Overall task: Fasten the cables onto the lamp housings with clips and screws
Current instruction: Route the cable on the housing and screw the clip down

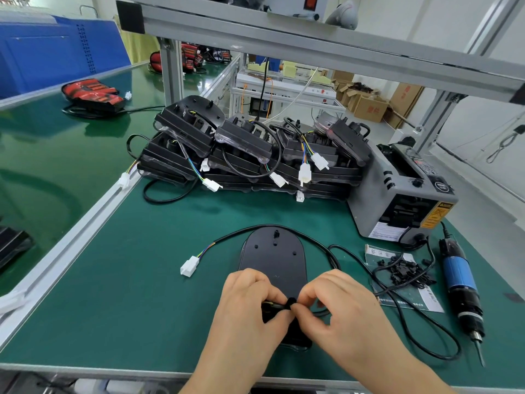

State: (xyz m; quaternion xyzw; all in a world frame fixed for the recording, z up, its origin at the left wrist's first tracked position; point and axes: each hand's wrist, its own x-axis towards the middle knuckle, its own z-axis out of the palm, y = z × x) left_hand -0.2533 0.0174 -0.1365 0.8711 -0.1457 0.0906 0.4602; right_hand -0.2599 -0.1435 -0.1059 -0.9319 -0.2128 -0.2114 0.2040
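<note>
We see a black lamp housing (274, 260) lying back up on the green mat (142, 280), rounded end away from us. Its black cable (230, 236) loops round that end to a white connector (189, 266) at left. What seems a small black clip (291, 301) sits on the cable over the near end; loose clips (403, 270) lie piled at right.

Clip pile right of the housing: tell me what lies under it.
The black clips lie on a printed sheet spread flat on the green mat. The clips cover the sheet's middle, so the print there cannot be read.
</note>
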